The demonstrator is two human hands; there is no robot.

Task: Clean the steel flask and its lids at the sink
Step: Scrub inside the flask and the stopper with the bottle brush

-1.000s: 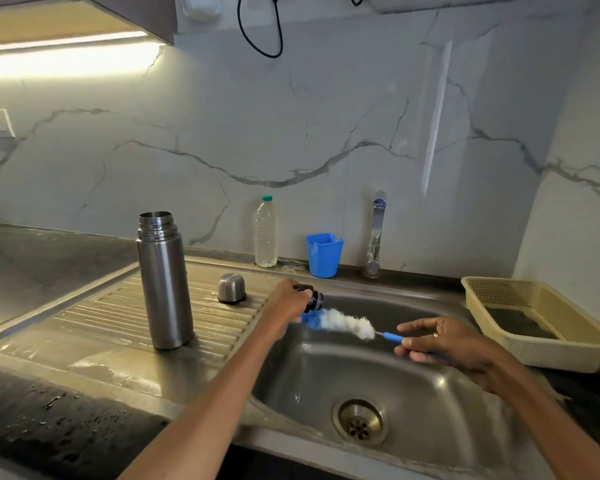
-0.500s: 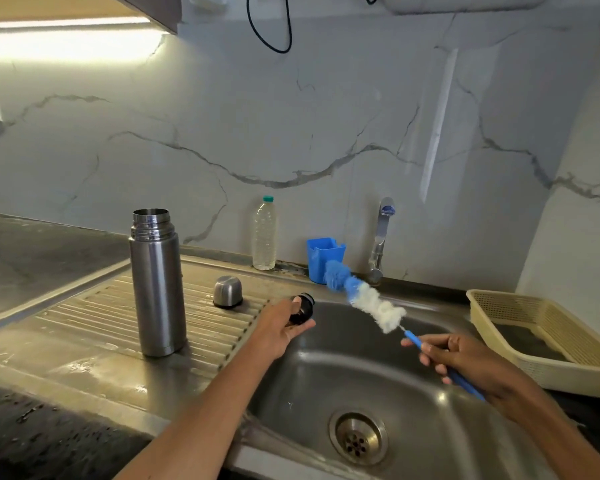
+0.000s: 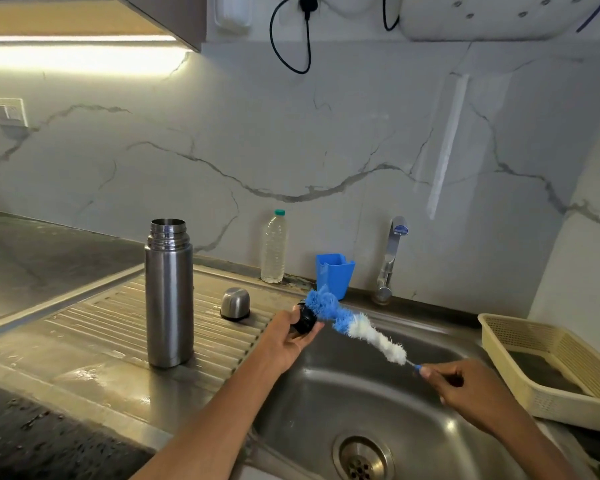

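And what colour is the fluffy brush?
The brush is blue at the tip and white nearer the handle, seen in the head view.

The flask [image 3: 169, 299] and its dome lid [image 3: 235, 303] are brushed steel with a soft shine. The sink [image 3: 326, 403] is glossy, wet steel. The brush [image 3: 354, 327] has fluffy fibres, the basket [image 3: 548, 368] is matt perforated plastic.

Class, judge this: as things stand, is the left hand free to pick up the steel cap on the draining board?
Probably not yet. The left hand holds the black inner lid, with the brush against it. The steel cap lies close by, with nothing between, so once the lid is put down the way looks free.
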